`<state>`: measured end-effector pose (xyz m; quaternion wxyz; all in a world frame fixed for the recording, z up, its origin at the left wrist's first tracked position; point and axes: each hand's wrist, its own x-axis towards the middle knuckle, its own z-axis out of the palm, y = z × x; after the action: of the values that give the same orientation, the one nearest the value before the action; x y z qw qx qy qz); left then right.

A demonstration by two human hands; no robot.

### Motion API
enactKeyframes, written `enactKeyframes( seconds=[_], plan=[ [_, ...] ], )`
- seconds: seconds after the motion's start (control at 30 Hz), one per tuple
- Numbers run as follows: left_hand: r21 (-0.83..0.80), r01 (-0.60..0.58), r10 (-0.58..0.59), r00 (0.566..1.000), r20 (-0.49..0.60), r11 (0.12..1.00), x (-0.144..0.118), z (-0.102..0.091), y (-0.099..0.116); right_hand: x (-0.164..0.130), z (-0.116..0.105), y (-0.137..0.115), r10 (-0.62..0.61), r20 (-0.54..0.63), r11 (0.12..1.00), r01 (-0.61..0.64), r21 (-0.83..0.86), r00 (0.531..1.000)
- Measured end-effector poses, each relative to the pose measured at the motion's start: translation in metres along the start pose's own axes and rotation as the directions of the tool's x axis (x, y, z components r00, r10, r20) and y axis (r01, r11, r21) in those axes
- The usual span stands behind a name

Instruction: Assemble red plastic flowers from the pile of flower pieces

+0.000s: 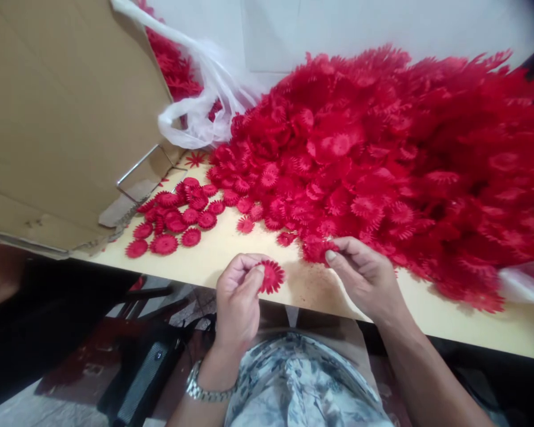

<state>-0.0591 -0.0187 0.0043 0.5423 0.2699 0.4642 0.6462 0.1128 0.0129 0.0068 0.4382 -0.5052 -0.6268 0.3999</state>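
Head view: nearest the camera, a patterned grey-and-white garment [302, 379] and a metal wristwatch [200, 388] on the left wrist are seen below the edge of the pale wooden tabletop [231, 249]. Just above that edge, the left hand [238, 299] is held with thumb and fingertips pinched together on the rim of a small red serrated plastic flower disc [272, 276], which is kept upright and clear of the table surface. The right hand [365, 276] is laid at the near fringe of the big heap of red plastic flower pieces [382, 160]; its fingers are curled together on one or more pieces there, though how many are gripped cannot be told.

The pinched disc is held only by its rim at the very edge of the table, so a slack grip would likely let it fall to the floor below. Should the right hand be drawn back sharply, neighbouring pieces would probably be dragged off the fringe, since the heap slopes down to the table edge.

Further left, a small flat group of red discs [178, 219] is spread beside a brown cardboard sheet [62, 118] with a metal wire bracket [137, 169]. Any sweep of the left arm could scatter that group. At the far side, a white plastic bag [204, 112] holding more red pieces is slumped against the pale wall [338, 24].
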Motion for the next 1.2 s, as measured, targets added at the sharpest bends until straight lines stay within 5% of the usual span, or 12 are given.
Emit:
enactKeyframes(
  seconds=[0.2, 0.33, 0.57, 0.77, 0.9, 1.03, 1.2],
  plan=[
    [-0.094, 0.114, -0.112, 0.993, 0.032, 0.989, 0.003, 0.008, 0.000, -0.003, 0.005, -0.002, 0.101, 0.071, 0.972, -0.114, 0.205, 0.992],
    [-0.022, 0.112, -0.111, 0.993, 0.046, 0.993, -0.002, 0.008, -0.002, -0.007, 0.009, -0.001, 0.142, 0.064, 0.963, -0.153, 0.221, 0.988],
    [0.313, 0.011, -0.103, 0.954, 0.282, 0.950, -0.009, 0.015, -0.001, -0.009, 0.018, -0.010, 0.170, 0.126, 0.913, -0.204, 0.354, 0.977],
    [0.257, 0.014, -0.097, 0.945, 0.313, 0.966, -0.003, 0.014, -0.008, -0.009, 0.019, -0.016, 0.130, 0.257, 0.855, -0.239, 0.460, 0.958],
    [0.032, 0.072, -0.077, 0.977, 0.201, 0.997, -0.002, 0.013, -0.012, -0.011, 0.020, -0.010, 0.099, 0.231, 0.860, -0.200, 0.469, 0.968],
    [-0.091, -0.014, 0.010, 0.999, -0.048, 0.996, 0.005, 0.009, -0.006, -0.009, 0.012, 0.003, 0.117, -0.030, 0.892, -0.092, 0.442, 0.993],
    [-0.028, 0.109, -0.108, 0.993, 0.041, 0.994, 0.012, 0.009, 0.001, -0.004, 0.002, 0.007, 0.111, 0.006, 0.943, -0.107, 0.316, 0.994]
  ],
)
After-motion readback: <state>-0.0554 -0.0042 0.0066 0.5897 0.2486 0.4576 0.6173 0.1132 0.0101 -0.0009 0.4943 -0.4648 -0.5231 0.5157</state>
